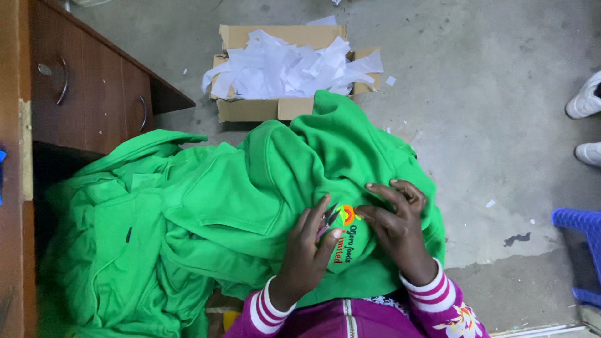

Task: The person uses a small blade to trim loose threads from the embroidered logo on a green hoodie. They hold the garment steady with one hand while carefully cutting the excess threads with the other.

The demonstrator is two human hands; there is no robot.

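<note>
A bright green hooded sweatshirt point(250, 188) lies bunched over my lap, and more green fabric spreads to the left. An embroidered patch in orange, yellow and red thread point(348, 233) shows on the cloth between my hands. My left hand point(307, 250) grips small thread snips point(328, 220) whose tips point at the patch. My right hand point(395, 216) presses flat on the fabric just right of the patch, fingers spread. Both wrists wear purple sleeves with white-striped cuffs.
A cardboard box point(263, 107) full of white paper scraps stands on the concrete floor ahead. A brown wooden desk with drawers point(81, 81) is at the left. Another person's white shoes point(587, 100) are at the right edge, with a blue plastic stool point(579, 220) below them.
</note>
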